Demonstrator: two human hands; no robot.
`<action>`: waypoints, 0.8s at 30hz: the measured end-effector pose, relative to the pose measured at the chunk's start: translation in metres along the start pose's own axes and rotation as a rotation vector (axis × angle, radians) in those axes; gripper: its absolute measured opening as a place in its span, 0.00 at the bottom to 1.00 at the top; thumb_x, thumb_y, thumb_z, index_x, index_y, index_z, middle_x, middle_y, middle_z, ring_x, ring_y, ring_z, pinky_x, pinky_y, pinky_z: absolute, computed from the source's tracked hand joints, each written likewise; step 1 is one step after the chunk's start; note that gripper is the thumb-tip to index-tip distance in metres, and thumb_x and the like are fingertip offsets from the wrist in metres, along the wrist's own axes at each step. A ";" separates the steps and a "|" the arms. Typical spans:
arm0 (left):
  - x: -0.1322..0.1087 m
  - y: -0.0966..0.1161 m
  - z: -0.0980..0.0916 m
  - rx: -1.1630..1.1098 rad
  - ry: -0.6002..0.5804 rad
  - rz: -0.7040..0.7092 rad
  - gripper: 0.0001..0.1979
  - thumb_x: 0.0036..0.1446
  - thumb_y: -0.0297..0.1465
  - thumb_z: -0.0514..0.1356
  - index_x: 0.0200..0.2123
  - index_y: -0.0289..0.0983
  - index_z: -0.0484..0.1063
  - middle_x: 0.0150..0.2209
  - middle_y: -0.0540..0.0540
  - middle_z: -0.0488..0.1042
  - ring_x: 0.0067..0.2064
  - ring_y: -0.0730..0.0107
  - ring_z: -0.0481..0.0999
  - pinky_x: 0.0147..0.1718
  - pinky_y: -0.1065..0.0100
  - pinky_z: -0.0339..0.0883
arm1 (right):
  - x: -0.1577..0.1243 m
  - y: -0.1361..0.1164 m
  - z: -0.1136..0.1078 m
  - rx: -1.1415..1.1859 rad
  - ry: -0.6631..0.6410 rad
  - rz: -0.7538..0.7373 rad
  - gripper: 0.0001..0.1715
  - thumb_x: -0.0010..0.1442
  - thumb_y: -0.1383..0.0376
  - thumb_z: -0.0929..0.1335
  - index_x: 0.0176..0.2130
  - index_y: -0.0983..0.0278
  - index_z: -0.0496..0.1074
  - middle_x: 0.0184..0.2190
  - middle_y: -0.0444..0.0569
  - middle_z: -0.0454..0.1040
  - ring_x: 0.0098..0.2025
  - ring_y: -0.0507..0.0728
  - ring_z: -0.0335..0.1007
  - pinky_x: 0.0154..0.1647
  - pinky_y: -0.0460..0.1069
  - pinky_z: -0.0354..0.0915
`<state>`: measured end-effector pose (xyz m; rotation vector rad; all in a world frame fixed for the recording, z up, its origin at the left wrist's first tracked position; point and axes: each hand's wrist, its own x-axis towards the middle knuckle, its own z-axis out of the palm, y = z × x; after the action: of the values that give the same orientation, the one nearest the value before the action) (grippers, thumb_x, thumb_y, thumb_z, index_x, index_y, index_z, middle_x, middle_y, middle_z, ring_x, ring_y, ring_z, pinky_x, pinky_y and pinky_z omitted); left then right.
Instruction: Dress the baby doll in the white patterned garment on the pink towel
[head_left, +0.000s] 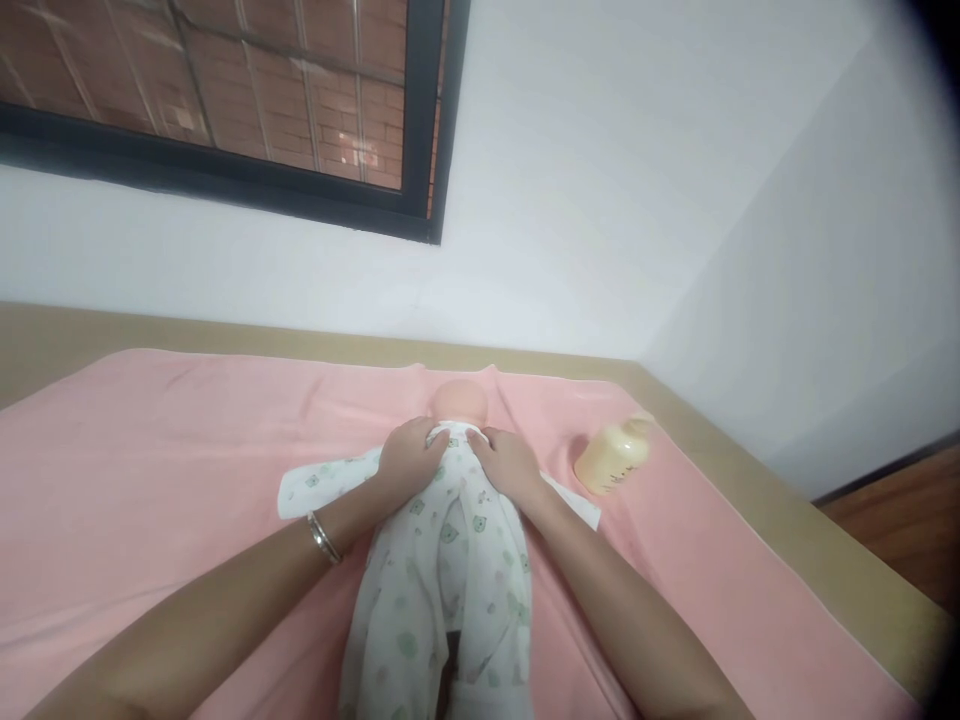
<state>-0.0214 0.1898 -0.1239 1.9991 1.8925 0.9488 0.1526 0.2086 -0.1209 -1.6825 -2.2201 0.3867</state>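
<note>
A baby doll (459, 402) lies lengthwise before me, its smooth, bald head at the far end. It wears a white one-piece baby suit (420, 570) printed with small green and grey figures. My left hand (412, 460) wraps the doll's shoulder on the left, the thumb pressing near the collar. On the opposite shoulder, my right hand (508, 465) grips in the same way, fingers curled round the outer side. Both sleeves stretch outward past my wrists. The suit's legs reach toward me and run out at the bottom edge.
Under the doll spreads a pink blanket (187, 480), slightly creased, over a tan surface (720, 470). A pale yellow baby bottle (611, 455) lies tilted to the right of the doll. Behind are a white wall (540, 200) and a dark-framed window (300, 170).
</note>
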 end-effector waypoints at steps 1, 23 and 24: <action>0.000 0.000 0.000 -0.001 0.001 0.000 0.14 0.57 0.38 0.47 0.30 0.38 0.69 0.32 0.47 0.73 0.34 0.66 0.69 0.33 0.67 0.59 | 0.000 0.000 0.000 -0.001 0.002 0.000 0.37 0.63 0.44 0.48 0.35 0.64 0.71 0.33 0.51 0.74 0.34 0.55 0.67 0.29 0.47 0.52; 0.000 0.001 -0.001 -0.006 -0.007 -0.016 0.15 0.57 0.38 0.46 0.28 0.39 0.67 0.30 0.47 0.72 0.33 0.66 0.69 0.32 0.67 0.58 | 0.002 0.003 0.003 -0.011 0.019 -0.022 0.39 0.63 0.44 0.46 0.36 0.63 0.71 0.33 0.51 0.73 0.34 0.56 0.67 0.30 0.47 0.52; 0.000 0.001 -0.001 -0.004 -0.007 -0.018 0.15 0.57 0.39 0.46 0.28 0.39 0.67 0.30 0.47 0.72 0.33 0.66 0.69 0.32 0.67 0.58 | 0.002 0.003 0.003 -0.010 0.014 -0.018 0.39 0.63 0.44 0.46 0.37 0.63 0.71 0.33 0.52 0.73 0.34 0.56 0.67 0.30 0.47 0.53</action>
<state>-0.0207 0.1896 -0.1227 1.9773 1.8999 0.9399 0.1534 0.2107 -0.1247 -1.6639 -2.2291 0.3582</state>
